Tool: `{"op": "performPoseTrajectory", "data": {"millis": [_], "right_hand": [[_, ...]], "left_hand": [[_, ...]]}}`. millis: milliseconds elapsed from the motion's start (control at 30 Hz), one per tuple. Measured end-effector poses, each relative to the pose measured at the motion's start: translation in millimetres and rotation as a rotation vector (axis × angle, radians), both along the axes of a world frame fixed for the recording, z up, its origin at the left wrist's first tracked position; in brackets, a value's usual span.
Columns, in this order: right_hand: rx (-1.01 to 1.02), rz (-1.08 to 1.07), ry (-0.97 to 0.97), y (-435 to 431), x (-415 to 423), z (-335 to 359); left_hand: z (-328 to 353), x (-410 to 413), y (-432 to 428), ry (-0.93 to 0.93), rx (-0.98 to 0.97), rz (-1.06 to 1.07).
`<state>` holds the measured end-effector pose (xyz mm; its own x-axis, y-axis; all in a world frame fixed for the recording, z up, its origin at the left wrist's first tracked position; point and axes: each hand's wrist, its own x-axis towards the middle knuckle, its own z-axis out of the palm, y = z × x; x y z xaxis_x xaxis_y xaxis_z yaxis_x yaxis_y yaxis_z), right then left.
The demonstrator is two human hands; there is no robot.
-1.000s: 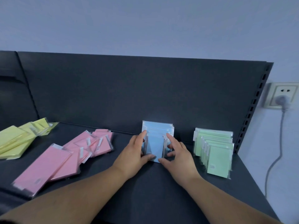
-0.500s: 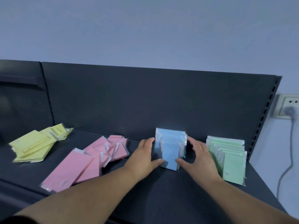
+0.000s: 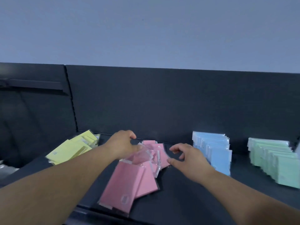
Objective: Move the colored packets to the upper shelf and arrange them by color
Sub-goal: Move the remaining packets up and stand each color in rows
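Took in the head view only. Found all four colours already up on the dark shelf (image 3: 186,200). Noted the blue packets (image 3: 215,153) standing upright in a tidy row against the back panel (image 3: 162,103), and the green packets (image 3: 276,161) standing the same way further right, apart from the blue; judged both groups done.

Saw the pink packets (image 3: 129,185) lying flat at centre in a loose fan that ran from the panel toward the front edge, and the yellow packets (image 3: 71,150) scattered flat at far left. Caught the left hand (image 3: 123,144) curled round the far end of the pink fan, thumb against the clear wrapping, probably to gather the packets and tip them upright. Caught the right hand (image 3: 188,157) half spread and empty just beside the fan's right edge; could not tell through the blur whether the thumb touched. Read that pose as readiness to square the heap from the other side.
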<state>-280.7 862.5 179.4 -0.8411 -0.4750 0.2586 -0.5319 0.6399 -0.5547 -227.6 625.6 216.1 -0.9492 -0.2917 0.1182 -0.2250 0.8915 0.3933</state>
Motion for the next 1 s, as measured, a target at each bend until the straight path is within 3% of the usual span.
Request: {"op": "performPoseTrajectory", "data": {"millis": [233,367,500,567,700,867,1000], "right_hand": [[0.047,-0.198,-0.094,-47.2,5.8,-3.4],[-0.096,-0.211,-0.107,-58.4,20.7,5.4],[0.199,0.039,-0.137,-75.0,36.4,14.9],[0.265,0.057,-0.120,-80.8,34.0,14.2],[0.173,-0.067,-0.124,-80.3,28.7,9.8],[-0.002,-0.285,-0.119,-83.6,28.8,4.6],[-0.217,-0.250,-0.244,-91.0,33.1,6.4]], "left_hand": [[-14.4,0.8,-44.5,-0.118,0.025,-0.067],[-17.0,1.2,-47.9,-0.136,0.086,-0.120],[-18.5,3.3,-48.8,-0.165,0.129,-0.167],[-19.4,3.0,-48.0,-0.171,0.206,-0.188],[-21.0,4.1,-48.1,-0.148,0.313,-0.216],[-28.6,8.9,-45.9,-0.181,0.708,-0.280],[-23.8,11.2,-33.6,-0.004,0.773,-0.312]]}}
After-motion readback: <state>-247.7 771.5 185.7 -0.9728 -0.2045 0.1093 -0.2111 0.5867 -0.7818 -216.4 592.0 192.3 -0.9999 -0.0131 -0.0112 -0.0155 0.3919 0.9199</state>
